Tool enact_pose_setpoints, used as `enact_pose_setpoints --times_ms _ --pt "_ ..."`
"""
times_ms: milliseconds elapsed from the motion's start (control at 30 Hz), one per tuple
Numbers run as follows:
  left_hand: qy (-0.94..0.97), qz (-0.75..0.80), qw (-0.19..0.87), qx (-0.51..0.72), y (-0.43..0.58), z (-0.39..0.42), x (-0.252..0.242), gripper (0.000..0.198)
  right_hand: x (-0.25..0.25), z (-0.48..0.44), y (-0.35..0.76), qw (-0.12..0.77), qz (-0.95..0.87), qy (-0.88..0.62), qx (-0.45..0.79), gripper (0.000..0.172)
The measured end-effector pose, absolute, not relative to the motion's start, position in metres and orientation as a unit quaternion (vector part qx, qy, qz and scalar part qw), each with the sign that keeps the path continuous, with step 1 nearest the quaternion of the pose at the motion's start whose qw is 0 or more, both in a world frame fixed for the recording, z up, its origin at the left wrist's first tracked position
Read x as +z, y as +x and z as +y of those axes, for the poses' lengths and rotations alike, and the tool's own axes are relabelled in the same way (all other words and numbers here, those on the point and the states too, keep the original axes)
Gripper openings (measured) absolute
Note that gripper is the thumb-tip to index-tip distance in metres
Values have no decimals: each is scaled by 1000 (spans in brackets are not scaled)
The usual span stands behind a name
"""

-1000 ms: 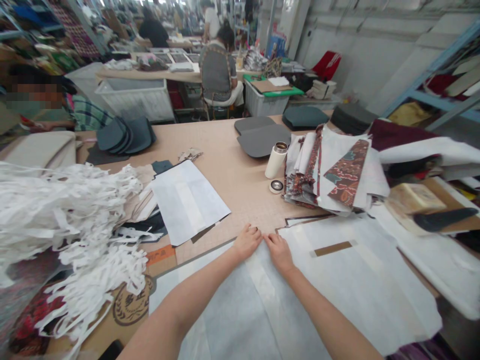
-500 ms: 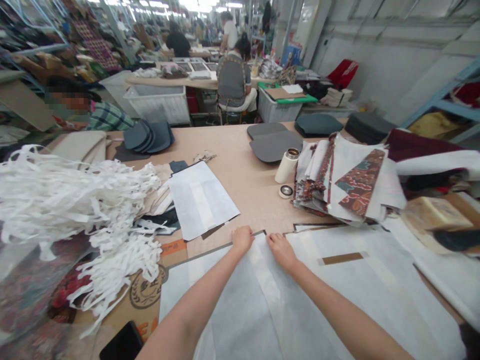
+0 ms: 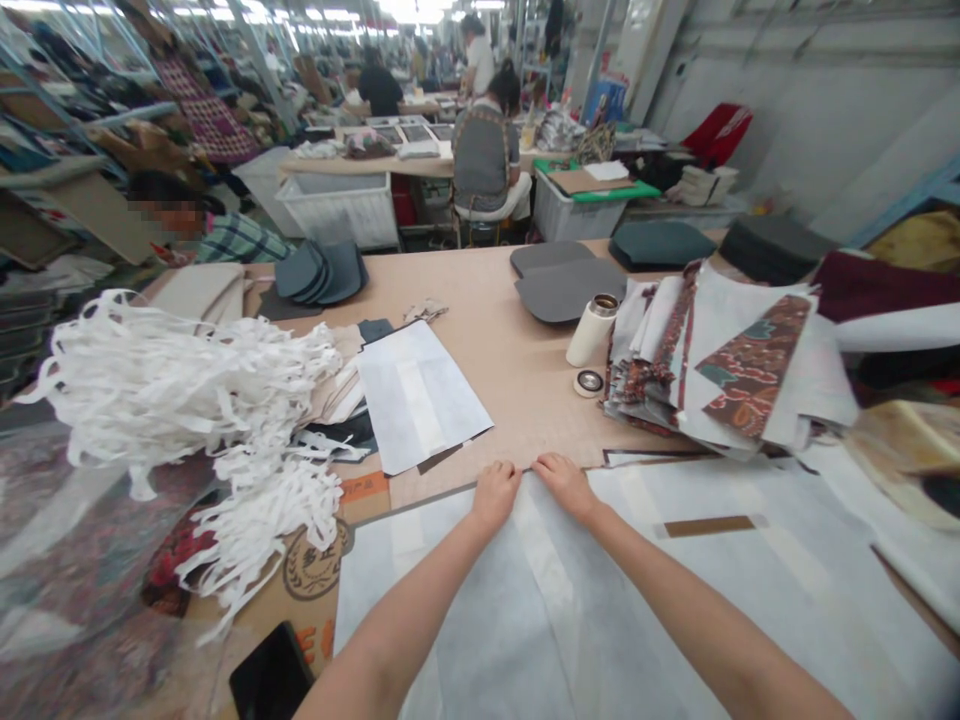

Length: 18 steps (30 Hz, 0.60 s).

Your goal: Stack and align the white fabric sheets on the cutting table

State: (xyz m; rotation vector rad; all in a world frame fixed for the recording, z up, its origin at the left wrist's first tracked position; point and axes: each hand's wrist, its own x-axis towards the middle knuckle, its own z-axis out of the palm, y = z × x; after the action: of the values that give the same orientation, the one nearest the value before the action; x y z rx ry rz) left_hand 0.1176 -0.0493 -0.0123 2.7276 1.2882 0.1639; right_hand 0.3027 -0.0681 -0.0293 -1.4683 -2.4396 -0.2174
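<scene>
A large pale grey-white fabric sheet [image 3: 480, 620] with a lighter strip [image 3: 551, 565] lies flat in front of me. My left hand [image 3: 496, 492] is closed at its far edge, the fingers bent and pressed together on the fabric. Just to the right, my right hand [image 3: 564, 485] grips the same edge, with the fingertips close to those of the left. A short piece of the edge shows between them. The fabric under my fingers is hidden. Beyond my left hand lies a smaller white panel [image 3: 397, 400] with a strip down its middle.
A bundle of white strips [image 3: 187, 370] and a phone [image 3: 271, 675] are on the left. An uncapped cream bottle [image 3: 590, 335], its lid [image 3: 588, 382] and stacked patterned fabric pieces [image 3: 750, 370] stand beyond my right hand. Co-workers sit farther back.
My two hands have drawn slightly closer together on the far edge. The dark-edged corner that stuck up between them is now mostly covered or flattened. The view has turned a little left.
</scene>
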Motion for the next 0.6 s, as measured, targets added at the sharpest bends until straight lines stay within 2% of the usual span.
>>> enact_pose_setpoints --times_ms 233,400,600 --pt "930 368 -6 23 115 -56 -15 24 -27 -76 304 144 -892 -411 -119 28" --pt "914 406 7 16 83 -62 -13 25 -27 -82 303 138 -866 -464 -126 30" --pt "910 413 10 17 73 -65 -16 25 -28 -83 251 156 -848 -502 -65 29"
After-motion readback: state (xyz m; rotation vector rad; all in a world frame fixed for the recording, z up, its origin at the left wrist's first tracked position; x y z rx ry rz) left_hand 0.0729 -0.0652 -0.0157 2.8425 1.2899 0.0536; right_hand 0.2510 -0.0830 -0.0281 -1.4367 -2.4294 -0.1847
